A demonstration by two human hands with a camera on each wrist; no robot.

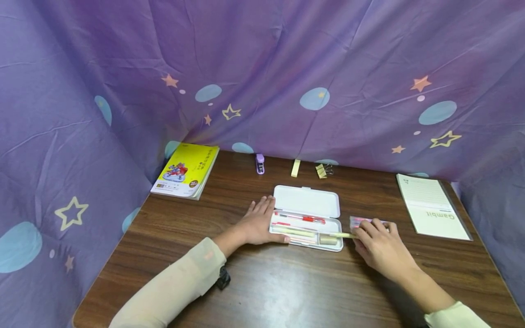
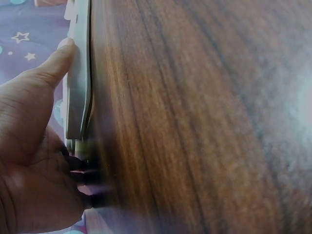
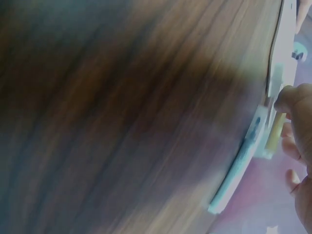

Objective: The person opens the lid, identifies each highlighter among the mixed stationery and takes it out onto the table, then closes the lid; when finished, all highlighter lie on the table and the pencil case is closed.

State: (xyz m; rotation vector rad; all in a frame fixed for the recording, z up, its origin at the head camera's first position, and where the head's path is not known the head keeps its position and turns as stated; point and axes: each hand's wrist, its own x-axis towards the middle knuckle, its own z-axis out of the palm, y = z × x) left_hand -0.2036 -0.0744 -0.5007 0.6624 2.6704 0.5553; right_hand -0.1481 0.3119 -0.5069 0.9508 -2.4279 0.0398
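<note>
A white pencil case [image 1: 306, 202] lies with its lid swung back on the table. In its tray are a red pen [image 1: 308, 219], other slim sticks and a dull tan block [image 1: 327, 239]. My left hand [image 1: 258, 223] rests against the case's left end, fingers stretched out, thumb on the near edge. My right hand [image 1: 379, 246] pinches a slim yellow-green stick [image 1: 344, 235], whose far end reaches over the case's right end; its exact kind cannot be told. Partly under that hand lies a clear packet [image 1: 355, 222] with pink items. The right wrist view is blurred.
A yellow book [image 1: 186, 168] lies at the back left. Along the back edge are a purple stapler [image 1: 260, 164], a pale yellow bar [image 1: 295, 168] and binder clips [image 1: 321, 171]. A notepad [image 1: 432, 207] lies on the right. Purple curtain [image 1: 262, 91] surrounds the wooden table [image 1: 279, 287].
</note>
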